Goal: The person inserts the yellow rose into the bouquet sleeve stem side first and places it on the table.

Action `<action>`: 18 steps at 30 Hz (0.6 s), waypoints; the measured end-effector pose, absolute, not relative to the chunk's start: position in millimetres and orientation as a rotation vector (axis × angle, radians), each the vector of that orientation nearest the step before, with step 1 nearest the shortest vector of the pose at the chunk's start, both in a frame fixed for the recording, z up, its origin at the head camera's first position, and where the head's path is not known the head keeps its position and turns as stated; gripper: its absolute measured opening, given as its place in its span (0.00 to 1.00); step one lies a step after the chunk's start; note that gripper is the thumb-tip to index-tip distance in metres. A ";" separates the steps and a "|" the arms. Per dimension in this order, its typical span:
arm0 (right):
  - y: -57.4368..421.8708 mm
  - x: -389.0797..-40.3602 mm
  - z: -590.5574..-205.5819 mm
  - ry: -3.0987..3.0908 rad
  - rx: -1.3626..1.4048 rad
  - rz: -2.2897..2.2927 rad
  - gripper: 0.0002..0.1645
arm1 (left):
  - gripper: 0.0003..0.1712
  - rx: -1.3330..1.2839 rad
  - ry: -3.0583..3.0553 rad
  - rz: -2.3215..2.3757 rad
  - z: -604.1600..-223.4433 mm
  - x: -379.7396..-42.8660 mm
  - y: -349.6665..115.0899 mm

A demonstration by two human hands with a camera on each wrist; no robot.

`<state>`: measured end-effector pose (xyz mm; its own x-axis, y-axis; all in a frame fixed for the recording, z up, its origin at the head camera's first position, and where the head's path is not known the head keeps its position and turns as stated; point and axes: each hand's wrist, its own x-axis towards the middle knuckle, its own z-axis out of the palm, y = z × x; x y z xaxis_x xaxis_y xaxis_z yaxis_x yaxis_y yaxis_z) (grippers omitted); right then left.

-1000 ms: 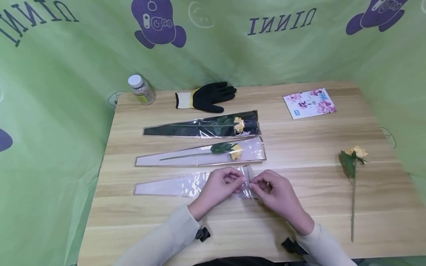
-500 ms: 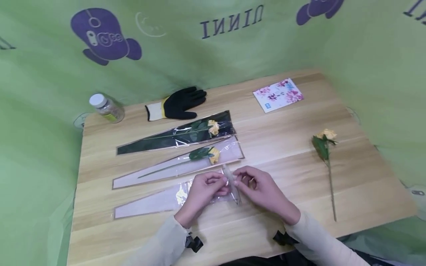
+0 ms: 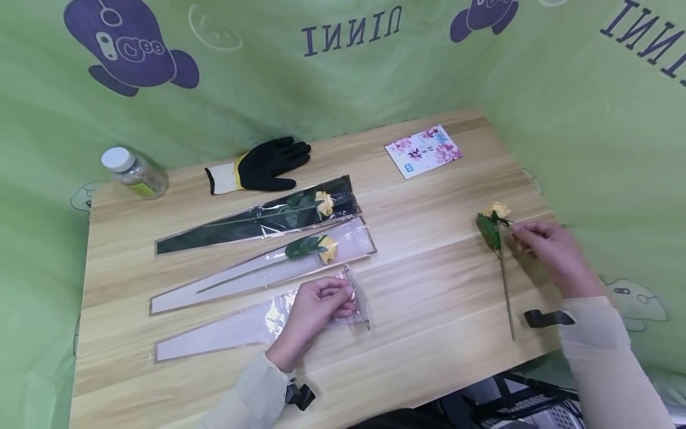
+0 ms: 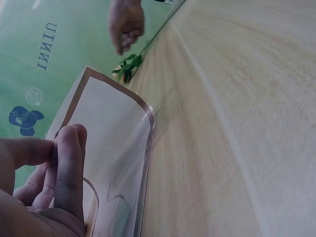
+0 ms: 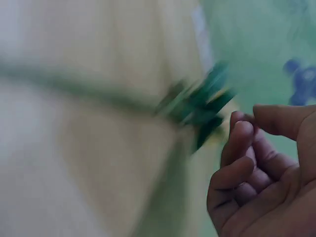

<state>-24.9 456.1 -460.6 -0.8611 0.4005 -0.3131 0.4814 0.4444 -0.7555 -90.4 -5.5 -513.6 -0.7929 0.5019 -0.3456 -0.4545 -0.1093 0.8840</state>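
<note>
My left hand (image 3: 320, 304) pinches the wide end of a clear flower sleeve (image 3: 214, 335) between thumb and fingers. The sleeve's brown-edged mouth (image 4: 116, 85) stands raised from the table in the left wrist view. At the right, a cream-yellow artificial rose (image 3: 497, 210) with a long green stem lies on the table. My right hand (image 3: 552, 253) is just right of the bloom, apart from it in the left wrist view. Its fingers (image 5: 242, 136) are curled, with the thumb meeting the index fingertip and nothing between them. The rose's leaves (image 5: 205, 106) look blurred in the right wrist view.
Behind the held sleeve lie a white sleeve (image 3: 257, 271) and a black sleeve (image 3: 214, 235), each with a yellow rose. Farther back are a black glove (image 3: 270, 167), a white-capped jar (image 3: 136, 174) and a floral card (image 3: 423, 152). Green cloth (image 3: 343, 89) surrounds the table.
My right hand has let go of the sleeve's end and moved right to the rose. My left hand still pinches the sleeve. The head view has turned to the right.
</note>
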 end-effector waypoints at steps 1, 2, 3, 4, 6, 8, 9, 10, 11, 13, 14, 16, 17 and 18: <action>460.8 -25.5 -466.7 2.588 0.809 -1.343 0.34 | 0.13 0.050 1.535 1.958 -513.5 -90.4 -5.6; 463.2 -26.1 -472.1 2.585 0.816 -1.287 0.38 | 0.13 0.048 1.530 1.962 -513.5 -90.3 -5.5; 464.2 -26.8 -476.5 2.592 0.814 -1.231 0.41 | 0.13 0.050 1.527 1.963 -513.7 -90.1 -5.3; 464.2 -27.6 -479.7 2.597 0.819 -1.192 0.43 | 0.13 0.052 1.524 1.964 -513.9 -90.0 -5.0; 463.0 -28.4 -482.0 2.590 0.836 -1.176 0.43 | 0.13 0.056 1.517 1.966 -514.6 -89.6 -4.3; 461.8 -29.3 -483.0 2.599 0.823 -1.166 0.41 | 0.13 0.055 1.521 1.959 -515.0 -89.8 -5.1; 461.1 -30.3 -483.0 2.607 0.811 -1.149 0.40 | 0.13 0.054 1.527 1.955 -515.1 -90.0 -5.7; 460.2 -31.5 -482.9 2.614 0.798 -1.129 0.39 | 0.13 0.050 1.530 1.955 -515.1 -90.2 -6.2; 459.0 -33.1 -482.5 2.620 0.783 -1.115 0.38 | 0.13 0.046 1.534 1.955 -515.0 -90.3 -6.9; 456.0 -36.6 -481.4 2.627 0.754 -1.099 0.35 | 0.13 0.044 1.544 1.954 -514.6 -90.5 -7.9; 454.3 -38.0 -480.3 2.623 0.741 -1.119 0.34 | 0.13 0.047 1.548 1.953 -514.4 -90.6 -8.3; 450.8 -39.9 -476.0 2.580 0.734 -1.238 0.30 | 0.12 0.059 1.547 1.951 -513.8 -90.6 -8.7; 449.0 -40.5 -472.5 2.528 0.730 -1.361 0.27 | 0.12 0.066 1.546 1.950 -513.6 -90.7 -8.6; 446.7 -40.9 -467.8 2.461 0.725 -1.499 0.23 | 0.12 0.073 1.545 1.949 -513.4 -90.9 -8.4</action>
